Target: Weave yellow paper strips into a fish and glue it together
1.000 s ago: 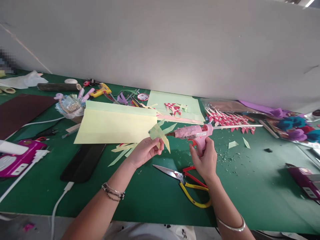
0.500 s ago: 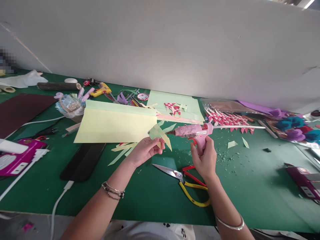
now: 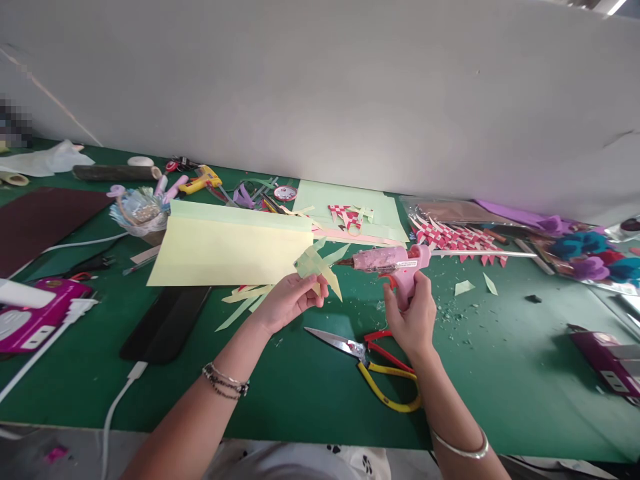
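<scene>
Pinched in my left hand point(image 3: 295, 300) is a woven paper fish point(image 3: 311, 260) of pale green and yellow strips, with loose ends sticking out to the right. My right hand point(image 3: 413, 317) wraps round the handle of a pink glue gun point(image 3: 383, 259), and a finger lies at its orange trigger. The nozzle points left, close to the strips but seemingly just apart from them. From the gun's back a long glue stick point(image 3: 485, 253) juts out to the right. Scissors point(image 3: 367, 363) with red and yellow handles lie spread on the table below my hands.
Pale yellow paper point(image 3: 235, 247) and cut strips point(image 3: 245, 305) lie left of my hands, near a black phone point(image 3: 165, 327). Red-and-white woven pieces point(image 3: 455, 237) are piled at the back right, with paper scraps point(image 3: 464, 287) nearer. A yellow glue gun point(image 3: 201, 179) rests at the back left.
My right hand has drawn the pink glue gun slightly to the right, widening the space between nozzle and paper. My left hand and the woven paper have barely moved.
</scene>
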A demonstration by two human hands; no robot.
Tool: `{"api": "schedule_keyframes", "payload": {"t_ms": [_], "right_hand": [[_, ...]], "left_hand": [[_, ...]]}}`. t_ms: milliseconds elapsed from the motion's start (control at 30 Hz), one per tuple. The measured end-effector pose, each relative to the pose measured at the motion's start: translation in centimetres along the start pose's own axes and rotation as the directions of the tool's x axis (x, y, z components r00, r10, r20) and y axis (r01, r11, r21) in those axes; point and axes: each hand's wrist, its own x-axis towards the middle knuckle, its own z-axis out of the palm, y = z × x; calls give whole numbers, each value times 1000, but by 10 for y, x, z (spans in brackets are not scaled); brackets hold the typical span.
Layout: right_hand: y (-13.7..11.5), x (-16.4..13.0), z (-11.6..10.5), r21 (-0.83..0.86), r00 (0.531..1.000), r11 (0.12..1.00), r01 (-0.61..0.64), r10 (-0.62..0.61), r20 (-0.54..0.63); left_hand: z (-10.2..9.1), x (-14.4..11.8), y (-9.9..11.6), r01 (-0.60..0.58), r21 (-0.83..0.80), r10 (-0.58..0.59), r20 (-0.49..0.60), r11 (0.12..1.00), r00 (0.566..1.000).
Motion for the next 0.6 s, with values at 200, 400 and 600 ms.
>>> {"api": "schedule_keyframes", "payload": {"t_ms": [200, 400, 600], "right_hand": [[1, 0, 0, -6, 1000, 1000, -18, 18, -3], [4, 0, 0, -23, 999, 999, -35, 35, -3], [4, 1, 0, -28, 1000, 999, -17, 17, -14]], "left_hand": [[-1, 1, -1, -3, 1, 3, 6, 1000, 1000], [-1, 1, 0, 2, -4, -2, 3, 1000, 1000], [0, 0, 0, 9, 1, -9, -10, 1000, 1000]]}}
